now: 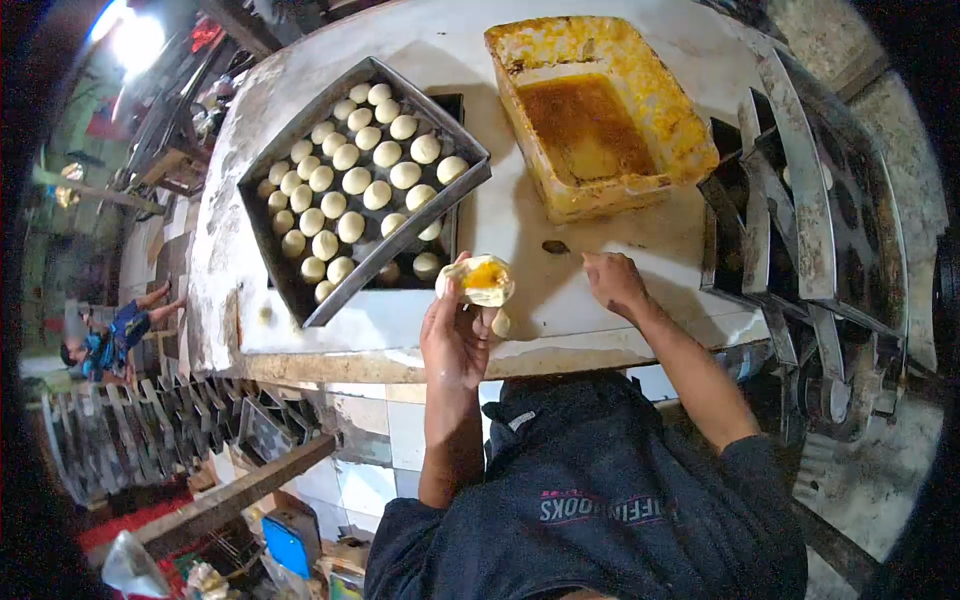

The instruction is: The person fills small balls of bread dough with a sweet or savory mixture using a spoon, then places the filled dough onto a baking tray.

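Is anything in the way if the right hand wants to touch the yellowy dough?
Nothing that I can see. Between the right hand and the dough in the left hand, only tabletop shows.

Table: broad top [350, 338], whitish and stained, with a worn, chipped near edge.
Left side: a rectangular metal baking tray [400, 243] with rows of round, pale dough balls [355, 180], set askew over a second metal tray [452, 240] that also holds dough.
Far middle: a rectangular tub [590, 206], its walls smeared yellow, with glossy orange-yellow residue [580, 115] inside.
Near the tub: a small dark spot [554, 246].
Right end: overlapping metal trays [797, 180], tilted.
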The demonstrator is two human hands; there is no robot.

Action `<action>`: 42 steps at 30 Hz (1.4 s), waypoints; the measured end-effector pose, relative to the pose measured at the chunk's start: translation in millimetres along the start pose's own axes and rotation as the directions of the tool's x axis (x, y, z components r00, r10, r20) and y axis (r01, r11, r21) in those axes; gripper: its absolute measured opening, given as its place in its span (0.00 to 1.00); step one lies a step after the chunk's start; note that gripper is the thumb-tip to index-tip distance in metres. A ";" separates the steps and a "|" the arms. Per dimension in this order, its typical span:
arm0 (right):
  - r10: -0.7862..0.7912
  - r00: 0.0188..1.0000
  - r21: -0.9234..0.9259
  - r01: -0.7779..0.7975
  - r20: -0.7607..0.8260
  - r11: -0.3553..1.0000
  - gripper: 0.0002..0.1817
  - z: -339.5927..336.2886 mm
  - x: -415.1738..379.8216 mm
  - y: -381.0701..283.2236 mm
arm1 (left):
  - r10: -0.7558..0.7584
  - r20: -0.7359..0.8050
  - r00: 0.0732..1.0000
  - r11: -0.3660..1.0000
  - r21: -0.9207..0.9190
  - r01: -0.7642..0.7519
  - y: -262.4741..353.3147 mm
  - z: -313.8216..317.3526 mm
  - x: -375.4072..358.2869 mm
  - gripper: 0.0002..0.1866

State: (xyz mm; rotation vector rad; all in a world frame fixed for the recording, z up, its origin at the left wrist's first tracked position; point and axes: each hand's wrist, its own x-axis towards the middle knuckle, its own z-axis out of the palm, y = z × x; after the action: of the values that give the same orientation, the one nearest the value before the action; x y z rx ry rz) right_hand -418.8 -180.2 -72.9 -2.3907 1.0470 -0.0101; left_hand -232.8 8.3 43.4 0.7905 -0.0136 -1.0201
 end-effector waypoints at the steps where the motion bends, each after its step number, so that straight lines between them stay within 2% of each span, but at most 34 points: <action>1: -0.193 0.951 -0.244 0.133 -0.241 0.961 0.18 0.0 -7.7 -5.6 | 0.003 0.025 1.000 1.000 -0.011 -0.003 -5.1 3.0 -7.5 0.24; 2: -0.413 0.812 -0.491 0.183 -0.413 0.852 0.19 0.9 -16.5 -11.2 | 0.004 0.051 0.999 1.000 -0.020 -0.003 -11.3 6.3 -15.9 0.24; 4: -0.309 0.855 0.091 0.378 -0.417 0.921 0.18 -15.1 -41.7 -39.5 | 0.016 0.062 0.998 1.000 0.001 -0.016 -25.3 18.6 -37.2 0.24; 5: -0.139 0.950 0.546 0.276 -0.279 0.791 0.14 -35.8 -67.2 -64.1 | 0.028 0.077 0.997 1.000 -0.001 -0.028 -35.5 25.8 -48.5 0.24; 6: -0.129 0.949 0.546 0.273 -0.287 0.792 0.14 -37.2 -86.2 -73.5 | 0.035 0.095 0.995 0.999 -0.001 -0.035 -46.8 31.0 -59.4 0.24; 7: -0.075 0.952 0.837 0.298 -0.298 0.458 0.12 -36.7 -103.9 -77.9 | 0.042 0.163 0.986 0.999 0.012 -0.045 -61.1 31.0 -67.5 0.24; 8: -0.021 0.957 0.957 0.289 -0.289 0.030 0.09 -38.3 -120.9 -77.8 | 0.029 0.173 0.985 0.999 0.019 -0.032 -75.0 34.6 -78.2 0.24; 9: 0.077 0.972 0.975 0.222 -0.223 0.027 0.10 -45.1 -135.5 -74.7 | 0.042 0.148 0.988 0.999 -0.019 -0.039 -89.1 39.5 -89.6 0.24; 10: 0.153 0.987 0.986 0.071 -0.048 -0.151 0.10 -46.1 -146.1 -65.9 | 0.056 0.121 0.991 0.997 -0.056 -0.049 -102.9 43.9 -100.6 0.24; 11: 0.183 0.976 0.979 0.143 -0.116 -0.144 0.12 -49.3 -159.0 -64.6 | 0.078 0.150 0.986 0.997 -0.039 -0.073 -118.0 46.3 -108.8 0.25; 12: 0.208 0.961 0.968 0.210 -0.180 -0.134 0.14 -55.5 -172.6 -69.4 | 0.134 0.185 0.974 0.983 0.103 -0.155 -131.6 48.5 -120.3 0.29; 13: 0.146 0.921 0.928 0.339 -0.360 0.152 0.16 -60.2 -188.0 -76.8 | 0.244 0.261 0.934 0.855 0.397 -0.334 -142.8 49.7 -132.1 0.31; 14: 0.031 0.860 0.789 0.454 -0.510 0.414 0.17 -68.8 -204.8 -84.7 | 0.318 0.367 0.874 0.610 0.627 -0.485 -150.4 49.5 -143.0 0.34; 15: -0.129 0.824 0.498 0.450 -0.552 0.741 0.20 -92.7 -224.8 -90.4 | 0.313 0.440 0.841 0.522 0.660 -0.540 -154.6 47.4 -152.8 0.37; 16: -0.150 0.822 0.444 0.439 -0.550 0.781 0.15 -100.4 -238.1 -98.7 | 0.284 0.430 0.857 0.537 0.669 -0.514 -150.5 51.2 -168.2 0.37; 18: -0.231 0.690 0.262 0.530 -0.686 0.806 0.12 -100.8 -250.3 -106.9 | 0.230 0.413 0.881 0.559 0.685 -0.467 -134.8 68.0 -196.9 0.38; 19: -0.201 0.652 0.281 0.555 -0.731 0.783 0.08 -104.3 -256.8 -114.7 | 0.343 0.418 0.841 0.547 0.640 -0.541 -125.4 77.2 -207.3 0.39; 20: -0.194 0.649 0.278 0.551 -0.736 0.787 0.08 -110.4 -263.3 -115.3 | 0.366 0.408 0.837 0.730 0.432 -0.530 -115.5 82.5 -214.4 0.39; 22: -0.453 0.549 0.144 0.733 -0.702 0.665 0.09 -124.7 -272.0 -118.3 | 0.319 0.450 0.834 0.915 0.083 -0.395 -101.1 65.1 -218.4 0.39; 23: -0.486 0.550 0.143 0.748 -0.680 0.648 0.09 -133.7 -275.5 -126.6 | 0.334 0.451 0.828 0.879 0.170 -0.446 -95.6 50.0 -217.4 0.32; 24: -0.494 0.544 0.139 0.755 -0.678 0.640 0.09 -139.6 -279.2 -133.2 | 0.344 0.449 0.824 0.875 0.166 -0.456 -90.8 44.7 -218.6 0.32; 26: -0.356 0.764 0.375 0.595 -0.538 0.711 0.11 -145.2 -283.3 -143.6 | 0.474 0.532 0.702 0.684 0.279 -0.674 -77.7 33.3 -221.5 0.23; 27: -0.245 0.898 0.618 0.431 -0.365 0.658 0.15 -143.3 -280.2 -151.4 | 0.542 0.491 0.682 0.663 0.249 -0.706 -74.5 37.9 -225.5 0.18; 28: -0.267 0.895 0.617 0.441 -0.357 0.652 0.15 -137.4 -276.8 -159.0 | 0.627 0.516 0.584 0.499 0.309 -0.810 -70.1 28.0 -221.6 0.15; 30: -0.248 0.944 0.880 0.299 -0.217 0.368 0.19 -115.9 -267.6 -174.1 | 0.634 0.661 0.401 0.137 0.414 -0.900 -55.3 9.7 -219.3 0.15; 31: -0.273 0.895 0.799 0.440 -0.353 0.409 0.21 -105.0 -262.9 -186.2 | 0.588 0.737 0.332 -0.109 0.479 -0.871 -39.8 6.8 -222.5 0.16; 32: -0.293 0.896 0.804 0.432 -0.333 0.409 0.21 -99.1 -261.2 -196.9 | 0.631 0.709 0.314 -0.205 0.543 -0.814 -35.1 -0.6 -223.4 0.21; 33: -0.408 0.800 0.600 0.600 -0.440 0.529 0.19 -103.3 -260.3 -216.3 | 0.615 0.690 0.382 -0.289 0.648 -0.705 -25.9 -7.7 -230.0 0.25; 34: -0.446 0.775 0.519 0.632 -0.448 0.576 0.18 -97.2 -258.7 -229.9 | 0.600 0.660 0.452 -0.367 0.730 -0.577 -16.0 -14.4 -236.7 0.30; 36: -0.519 0.719 0.341 0.685 -0.462 0.644 0.16 -85.4 -254.7 -256.9 | 0.618 0.643 0.452 -0.346 0.739 -0.579 0.0 -27.4 -233.9 0.34; 37: -0.560 0.664 0.289 0.734 -0.495 0.615 0.17 -78.1 -249.6 -263.6 | 0.706 0.475 0.525 0.063 0.696 -0.715 4.9 -29.7 -233.0 0.38; 38: -0.597 0.606 0.233 0.777 -0.525 0.584 0.18 -72.4 -244.6 -268.8 | 0.712 0.303 0.634 0.449 0.498 -0.742 10.1 -31.7 -232.1 0.43; 39: -0.609 0.587 0.206 0.788 -0.534 0.579 0.14 -69.6 -239.3 -272.6 | 0.630 0.247 0.736 0.646 0.360 -0.673 16.9 -34.0 -233.4 0.43; 42: -0.553 0.648 0.303 0.748 -0.523 0.591 0.11 -79.7 -229.4 -285.1 | 0.523 0.290 0.802 0.825 0.068 -0.562 26.3 -55.0 -223.0 0.30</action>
State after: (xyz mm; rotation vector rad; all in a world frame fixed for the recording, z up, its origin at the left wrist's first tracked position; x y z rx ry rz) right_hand -401.7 100.7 174.1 -2.1626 0.1437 -0.9417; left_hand -315.3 218.0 94.9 0.7228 -0.5270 -0.5626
